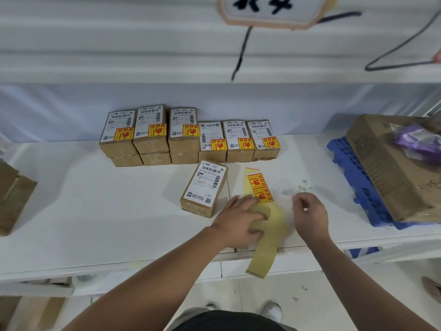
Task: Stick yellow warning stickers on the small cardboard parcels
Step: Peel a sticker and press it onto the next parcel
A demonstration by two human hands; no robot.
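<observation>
Mid-peel here — my left hand (pixel 241 217) is spread flat, pinning the sticker strip (pixel 263 211), my right hand (pixel 309 211) pinches together just right of the last two stickers (pixel 260 191), holding nothing I can see — next, lift one onto the bare parcel (pixel 204 187) just beyond my left fingertips.

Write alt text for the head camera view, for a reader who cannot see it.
A person's left hand presses down a yellow sticker backing strip on a white shelf, while the right hand hovers pinched beside it. Two warning stickers remain on the strip, next to one unstickered parcel. Behind, a row of parcels already bears yellow stickers.
</observation>
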